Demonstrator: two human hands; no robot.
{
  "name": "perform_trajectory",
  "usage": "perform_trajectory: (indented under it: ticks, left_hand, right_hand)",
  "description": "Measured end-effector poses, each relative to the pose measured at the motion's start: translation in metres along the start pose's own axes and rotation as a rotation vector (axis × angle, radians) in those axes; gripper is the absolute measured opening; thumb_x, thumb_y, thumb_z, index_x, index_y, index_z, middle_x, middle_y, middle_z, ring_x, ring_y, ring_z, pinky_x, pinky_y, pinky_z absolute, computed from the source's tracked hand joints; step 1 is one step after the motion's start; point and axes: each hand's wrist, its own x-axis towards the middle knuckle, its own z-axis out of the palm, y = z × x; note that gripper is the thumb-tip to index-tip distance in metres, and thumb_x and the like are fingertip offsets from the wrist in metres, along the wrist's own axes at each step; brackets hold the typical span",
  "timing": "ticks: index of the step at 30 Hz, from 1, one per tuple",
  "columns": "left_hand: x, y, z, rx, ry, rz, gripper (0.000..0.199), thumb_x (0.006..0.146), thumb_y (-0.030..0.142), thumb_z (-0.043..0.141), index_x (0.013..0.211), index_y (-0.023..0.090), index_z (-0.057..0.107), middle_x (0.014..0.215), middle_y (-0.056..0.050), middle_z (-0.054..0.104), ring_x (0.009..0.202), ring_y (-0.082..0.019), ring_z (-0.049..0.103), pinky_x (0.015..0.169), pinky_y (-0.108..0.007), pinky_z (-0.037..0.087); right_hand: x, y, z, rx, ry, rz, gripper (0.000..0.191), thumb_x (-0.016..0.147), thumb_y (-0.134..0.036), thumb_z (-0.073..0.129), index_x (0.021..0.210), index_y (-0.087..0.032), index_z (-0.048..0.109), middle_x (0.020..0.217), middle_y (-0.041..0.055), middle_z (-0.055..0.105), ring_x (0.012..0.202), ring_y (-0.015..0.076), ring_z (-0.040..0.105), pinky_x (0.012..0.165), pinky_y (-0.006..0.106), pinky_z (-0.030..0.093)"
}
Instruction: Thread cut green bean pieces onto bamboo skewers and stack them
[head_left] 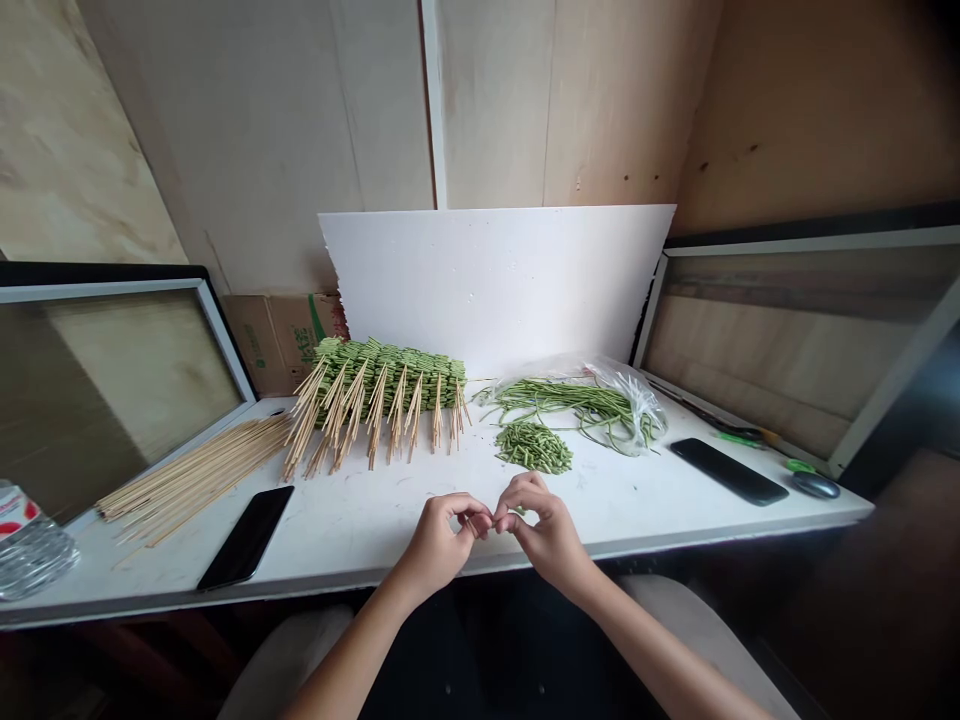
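Close to the table's front edge, my left hand (442, 540) and my right hand (544, 530) meet with fingertips pinched together. Whatever lies between the fingertips is too small to make out. A speck of green shows by the right hand's fingers. Just beyond that hand is a heap of short-cut green bean pieces (534, 447). Behind it, long uncut green beans (559, 398) lie partly in a clear plastic bag (643, 400). To the left, skewers threaded with rows of cut green beans (397, 370) are stacked, their bare stick ends fanned toward me.
Loose bamboo skewers (202, 470) lie left on the white table (352, 530), near a black phone (246, 538) and a water bottle (30, 545). A second phone (727, 470) and a computer mouse (815, 485) are at the right. A white foam board (495, 285) stands behind.
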Motion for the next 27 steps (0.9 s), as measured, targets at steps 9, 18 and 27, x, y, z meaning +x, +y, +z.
perform_trajectory:
  ticks: [9, 18, 27]
  left_hand:
    - [0.008, -0.022, -0.007, -0.336, 0.007, -0.103, 0.04, 0.087, 0.052, 0.075, 0.081, 0.012, 0.073, 0.066, -0.005, 0.068, 0.061, -0.015, 0.062, 0.066, -0.029, 0.053]
    - [0.017, -0.038, -0.031, -0.236, 0.12, -0.19, 0.05, 0.08, 0.057, 0.078, 0.097, 0.011, 0.078, 0.081, -0.011, 0.076, 0.077, -0.022, 0.071, 0.078, -0.036, 0.059]
    - [0.015, -0.048, -0.033, -0.102, 0.082, -0.2, 0.039, 0.085, 0.047, 0.074, 0.102, 0.012, 0.078, 0.093, -0.014, 0.08, 0.086, -0.025, 0.075, 0.084, -0.04, 0.059]
  right_hand:
    - [0.012, 0.026, -0.017, 0.288, 0.078, 0.264, 0.03, 0.08, -0.051, 0.082, 0.08, -0.021, 0.08, 0.085, 0.0074, 0.076, 0.078, 0.0219, 0.067, 0.07, 0.034, 0.054]
    - [0.076, 0.082, -0.09, -0.499, 0.148, 0.273, 0.024, 0.085, -0.037, 0.069, 0.093, -0.02, 0.084, 0.09, 0.0107, 0.082, 0.086, 0.0309, 0.076, 0.081, 0.045, 0.059]
    - [0.117, 0.116, -0.075, -0.609, 0.073, 0.131, 0.017, 0.082, -0.031, 0.078, 0.069, -0.02, 0.079, 0.076, 0.0109, 0.078, 0.09, 0.0304, 0.066, 0.075, 0.039, 0.052]
